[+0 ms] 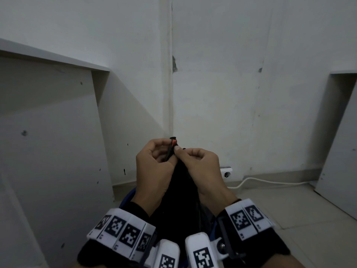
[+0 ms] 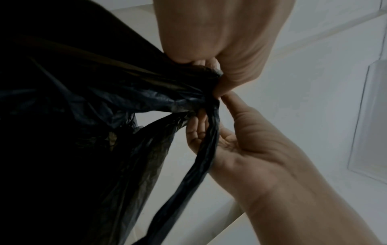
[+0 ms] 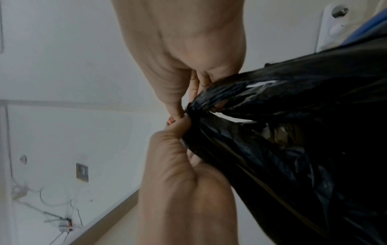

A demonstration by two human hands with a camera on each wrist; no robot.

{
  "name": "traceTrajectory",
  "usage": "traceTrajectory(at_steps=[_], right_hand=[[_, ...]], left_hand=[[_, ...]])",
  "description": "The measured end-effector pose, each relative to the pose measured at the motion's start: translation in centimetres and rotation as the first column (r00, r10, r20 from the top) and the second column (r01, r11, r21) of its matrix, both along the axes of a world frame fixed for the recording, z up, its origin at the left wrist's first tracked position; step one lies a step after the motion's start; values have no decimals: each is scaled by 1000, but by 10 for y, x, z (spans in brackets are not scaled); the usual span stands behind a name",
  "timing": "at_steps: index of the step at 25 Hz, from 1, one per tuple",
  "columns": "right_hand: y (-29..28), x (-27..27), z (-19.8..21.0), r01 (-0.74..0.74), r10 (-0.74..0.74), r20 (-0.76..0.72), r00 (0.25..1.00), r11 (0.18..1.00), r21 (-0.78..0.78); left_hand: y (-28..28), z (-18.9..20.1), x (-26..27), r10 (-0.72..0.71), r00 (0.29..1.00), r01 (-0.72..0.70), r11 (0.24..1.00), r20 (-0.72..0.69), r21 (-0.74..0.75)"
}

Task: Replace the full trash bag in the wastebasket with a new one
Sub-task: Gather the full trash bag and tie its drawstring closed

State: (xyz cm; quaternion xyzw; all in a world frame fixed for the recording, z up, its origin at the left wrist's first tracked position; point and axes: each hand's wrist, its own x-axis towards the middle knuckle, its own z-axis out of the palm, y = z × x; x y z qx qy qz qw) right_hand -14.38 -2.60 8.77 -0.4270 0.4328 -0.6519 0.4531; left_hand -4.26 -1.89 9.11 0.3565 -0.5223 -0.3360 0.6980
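The black trash bag [image 1: 179,190] hangs between my forearms, and its top is gathered into a narrow neck held up in front of the wall. My left hand [image 1: 163,151] and right hand [image 1: 178,151] meet at that neck, each pinching the twisted plastic. A small orange-red bit shows at the tip. In the left wrist view a twisted strip of the bag [image 2: 206,149] runs down across my left hand [image 2: 230,140], while my right hand [image 2: 220,41] grips the bunched neck. The blue wastebasket rim [image 1: 129,193] peeks out below my left hand; the bag hides the rest of it.
A white furniture panel [image 1: 48,132] stands close on the left and another white panel [image 1: 340,151] on the right. A wall socket [image 1: 226,174] sits low on the wall, with a white cable [image 1: 270,182] running along the baseboard. Light floor tiles [image 1: 289,209] lie to the right.
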Motion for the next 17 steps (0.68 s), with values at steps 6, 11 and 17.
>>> traceTrajectory(at_steps=[6, 11, 17], right_hand=[[4, -6, 8, -188, 162, 223, 961, 977, 101], [8, -3, 13, -135, 139, 192, 972, 990, -31], [13, -1, 17, -155, 158, 36, 987, 985, -77]], left_hand=[[-3, -6, -2, 84, 996, -83, 996, 21, -39], [1, -3, -8, 85, 994, -81, 995, 64, -62], [6, -1, -7, 162, 976, -145, 982, 144, -124]])
